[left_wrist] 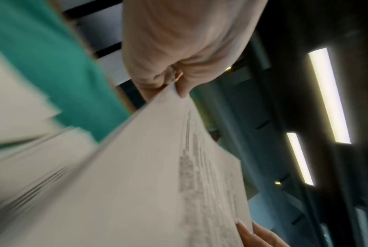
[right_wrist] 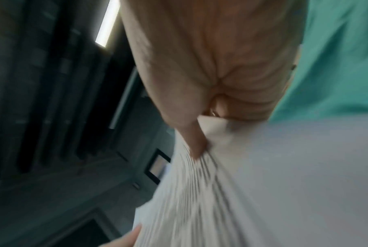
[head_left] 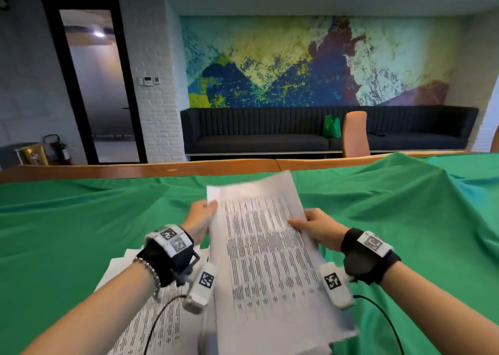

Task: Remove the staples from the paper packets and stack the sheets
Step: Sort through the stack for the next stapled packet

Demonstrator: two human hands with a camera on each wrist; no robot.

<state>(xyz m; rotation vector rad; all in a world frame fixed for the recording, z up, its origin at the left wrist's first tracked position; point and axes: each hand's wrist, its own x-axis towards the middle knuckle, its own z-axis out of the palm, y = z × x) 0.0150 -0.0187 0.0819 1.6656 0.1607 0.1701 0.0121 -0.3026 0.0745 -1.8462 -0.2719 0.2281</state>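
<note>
A paper packet of white sheets printed with rows of dark text is held up above the green cloth, tilted toward me. My left hand pinches its left edge near the top corner, thumb on the printed face. In the left wrist view my left hand grips the packet at that corner. My right hand grips the right edge, thumb on top. In the right wrist view my right hand pinches the packet. More printed sheets lie on the cloth under my left forearm. No staple shows.
A green cloth covers the table, rumpled into a ridge at the right. The wooden table edge runs along the far side. An orange chair and a dark sofa stand beyond it. Cables hang from both wrist cameras.
</note>
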